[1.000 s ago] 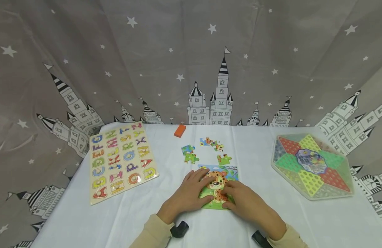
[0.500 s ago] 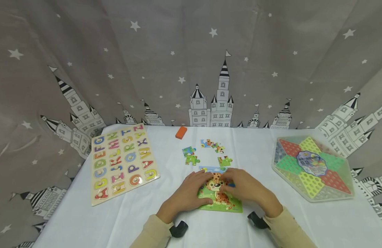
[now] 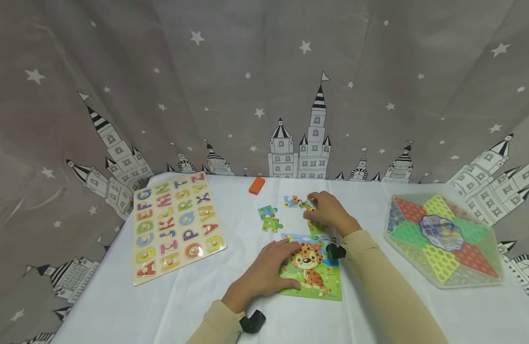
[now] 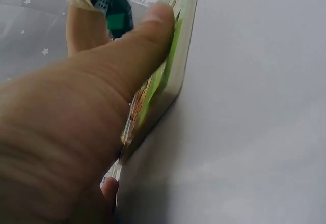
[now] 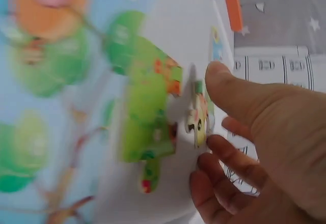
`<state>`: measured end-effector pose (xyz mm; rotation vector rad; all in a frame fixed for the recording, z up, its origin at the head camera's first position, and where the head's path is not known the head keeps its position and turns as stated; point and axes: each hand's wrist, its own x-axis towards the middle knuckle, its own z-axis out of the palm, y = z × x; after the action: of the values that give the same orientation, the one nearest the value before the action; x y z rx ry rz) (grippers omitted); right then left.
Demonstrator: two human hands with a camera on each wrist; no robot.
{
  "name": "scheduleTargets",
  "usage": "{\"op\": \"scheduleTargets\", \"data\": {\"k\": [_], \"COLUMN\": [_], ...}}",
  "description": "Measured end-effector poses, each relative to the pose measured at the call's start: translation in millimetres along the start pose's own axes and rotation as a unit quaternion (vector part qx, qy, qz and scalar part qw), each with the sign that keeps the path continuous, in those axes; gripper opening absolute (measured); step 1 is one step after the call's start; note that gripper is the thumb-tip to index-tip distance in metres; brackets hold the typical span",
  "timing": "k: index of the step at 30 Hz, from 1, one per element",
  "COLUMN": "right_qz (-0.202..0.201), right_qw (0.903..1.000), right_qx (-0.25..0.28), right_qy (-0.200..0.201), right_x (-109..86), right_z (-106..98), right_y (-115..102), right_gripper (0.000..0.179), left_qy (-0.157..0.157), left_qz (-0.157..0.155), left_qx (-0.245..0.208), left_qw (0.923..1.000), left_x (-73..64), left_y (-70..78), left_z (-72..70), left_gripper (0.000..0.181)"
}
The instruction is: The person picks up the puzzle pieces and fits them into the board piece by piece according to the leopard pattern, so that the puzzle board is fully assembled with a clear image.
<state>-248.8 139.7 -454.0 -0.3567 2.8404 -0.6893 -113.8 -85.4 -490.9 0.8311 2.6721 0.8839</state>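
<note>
A grey fabric backdrop (image 3: 230,48) hung across the far side in soft vertical folds, scattered with white stars (image 3: 305,47) and printed with black-and-white castles, the tallest tower (image 3: 318,126) flying a small pennant (image 3: 325,76) near the middle while a cluster of turrets (image 3: 118,150) leaned outward toward the left. In front of it spread a white-covered table (image 3: 118,315), faintly creased, its far edge meeting the bases of the printed castles. The light was soft, leaving the grey fabric dull and the white covering noticeably brighter.
</note>
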Motion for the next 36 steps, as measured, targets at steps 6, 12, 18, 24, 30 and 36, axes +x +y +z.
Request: {"op": "scheduleTargets", "data": {"k": [6,12,18,24,30,36], "right_qz": [0.003,0.022,-0.009,-0.001,0.012,0.017], "right_qw": [0.9987,0.9946,0.9953,0.9975,0.9974,0.9954], "right_qx": [0.046,0.1,0.096,0.069,0.053,0.094], "right_qy": [-0.02,-0.016,0.009,-0.012,-0.047,0.005], "right_x": [9.5,-12.6,-14.0,-4.1,9.3,7.9], "right_z": [-6.8,-2.1,1.2,-0.7,-6.6,-10.4], "right_y": [6.3,29.4,25.0,20.5,16.6,17.8], "right_gripper": [0.06,0.063,0.063,0.072,0.06,0.031], "left_qy": [-0.015,-0.032,-0.03,-0.037,-0.041,-0.044], "left_qz": [-0.009,-0.014,-0.014,-0.015,-0.029,-0.05], "left_qx": [-0.016,0.015,0.033,0.03,0.023,0.01], "left_qw": [0.9997,0.9993,0.9989,0.9988,0.9985,0.9977], "left_x": [-2.0,-9.8,-14.0,-13.7,-10.7,-9.0], "left_y": [-3.7,-12.2,-14.7,-14.1,-13.5,-12.6], "left_z": [-6.9,-15.4,-21.2,-15.8,-14.9,-13.6], "left_gripper": [0.101,0.116,0.128,0.129,0.134,0.137]}}
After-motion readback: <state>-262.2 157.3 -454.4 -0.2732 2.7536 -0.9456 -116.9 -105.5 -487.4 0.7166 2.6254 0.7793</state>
